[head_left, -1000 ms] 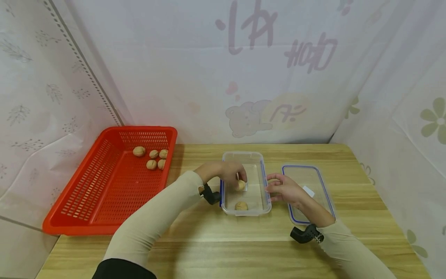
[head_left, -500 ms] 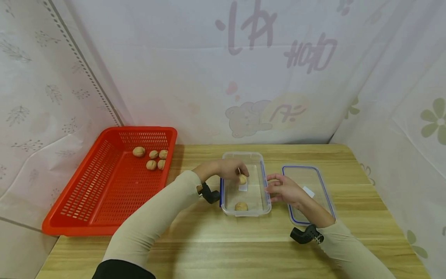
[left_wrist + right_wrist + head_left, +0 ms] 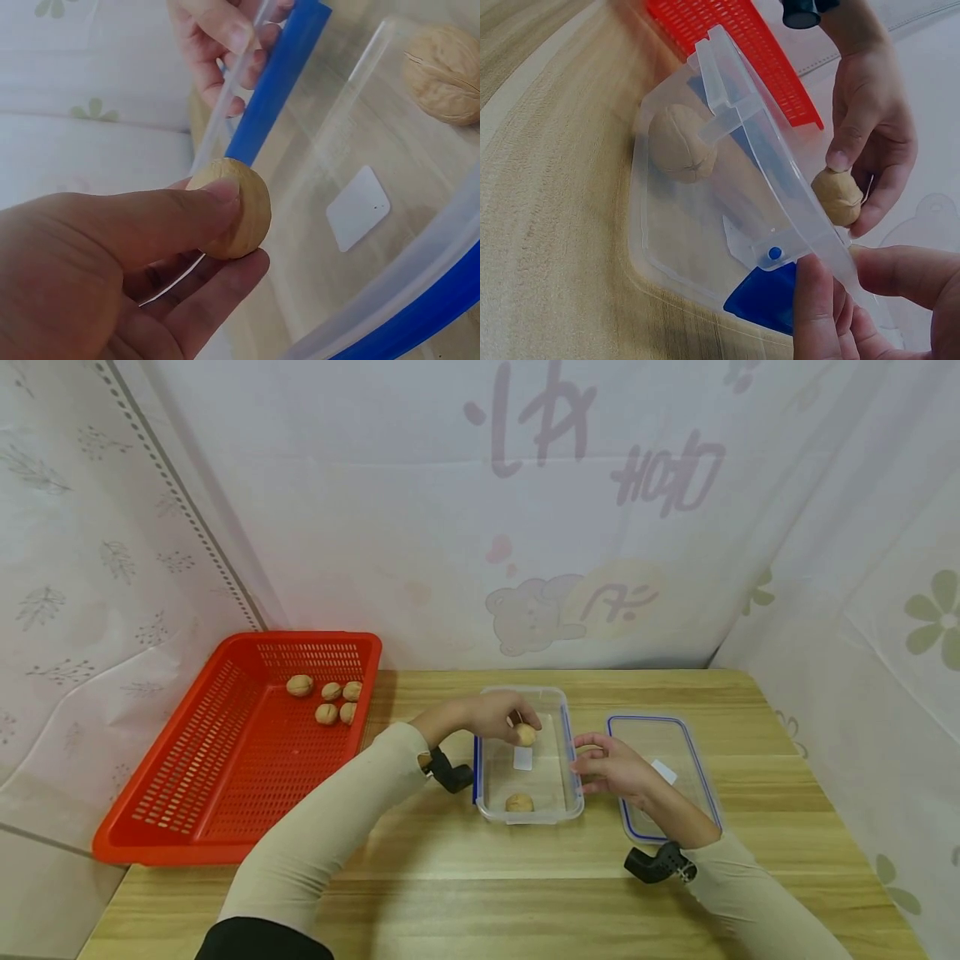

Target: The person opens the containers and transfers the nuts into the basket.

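Between thumb and fingertips my left hand [image 3: 498, 717] pinches a walnut [image 3: 251, 214], held over the far half of a clear plastic food container [image 3: 553, 789]. Another walnut [image 3: 519, 803] lies on the container's floor at its near end. A small white label [image 3: 358, 210] shows between the two. At the container's right side my right hand [image 3: 611, 767] grips the wall, thumb at the rim and fingers on the outside by a blue side clip [image 3: 769, 296].
To the left stands a red slotted basket [image 3: 232, 785] with several walnuts [image 3: 326, 714] toward its back right. The container's clear lid [image 3: 652, 743], edged with a blue seal, lies right of the container, partly under the right forearm. White printed cloth [image 3: 420, 527] encloses the wooden table.
My left hand has lifted the walnut and shifted it slightly away and to the right, uncovering the white label. The right hand keeps its place on the container.
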`<action>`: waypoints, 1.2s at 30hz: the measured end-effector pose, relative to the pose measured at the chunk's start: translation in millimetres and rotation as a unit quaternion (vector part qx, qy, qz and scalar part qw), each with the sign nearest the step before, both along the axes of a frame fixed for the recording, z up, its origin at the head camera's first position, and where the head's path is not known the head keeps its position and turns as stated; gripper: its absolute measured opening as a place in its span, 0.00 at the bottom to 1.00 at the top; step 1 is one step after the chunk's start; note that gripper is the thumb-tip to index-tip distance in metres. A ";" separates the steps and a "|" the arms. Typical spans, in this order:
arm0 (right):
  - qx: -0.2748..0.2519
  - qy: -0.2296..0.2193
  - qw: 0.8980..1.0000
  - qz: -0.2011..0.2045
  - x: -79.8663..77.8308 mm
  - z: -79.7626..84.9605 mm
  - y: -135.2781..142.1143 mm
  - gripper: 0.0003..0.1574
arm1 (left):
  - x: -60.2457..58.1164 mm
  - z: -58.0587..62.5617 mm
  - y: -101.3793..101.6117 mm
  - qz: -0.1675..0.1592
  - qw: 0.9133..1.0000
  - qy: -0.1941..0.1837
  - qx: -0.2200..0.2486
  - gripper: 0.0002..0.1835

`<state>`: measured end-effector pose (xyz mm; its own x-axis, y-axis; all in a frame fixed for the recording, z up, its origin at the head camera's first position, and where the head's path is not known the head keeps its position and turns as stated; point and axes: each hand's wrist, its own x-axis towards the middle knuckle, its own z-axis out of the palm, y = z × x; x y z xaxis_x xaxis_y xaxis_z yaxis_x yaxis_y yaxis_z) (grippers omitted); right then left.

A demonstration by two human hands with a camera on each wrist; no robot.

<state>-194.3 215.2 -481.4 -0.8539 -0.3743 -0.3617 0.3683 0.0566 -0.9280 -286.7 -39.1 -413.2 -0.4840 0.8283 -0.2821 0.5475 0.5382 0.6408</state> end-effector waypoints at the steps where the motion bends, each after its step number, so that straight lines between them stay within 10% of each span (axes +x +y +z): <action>1: 0.001 0.000 1.000 0.000 -0.1 -0.1 0.0 0.28 | -0.6 0.5 -0.7 -0.005 1.000 -0.001 0.007 0.20; 36: 0.002 0.010 1.000 0.005 1.0 0.3 -0.6 0.30 | 2.4 54.0 -78.9 0.108 0.984 0.007 0.140 0.20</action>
<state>-193.4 214.6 -481.1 -0.8577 -0.3810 -0.3454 0.3487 0.0627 -0.9351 -284.2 -118.0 -359.2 -0.6598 0.7498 -0.0491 0.4491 0.4459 0.7743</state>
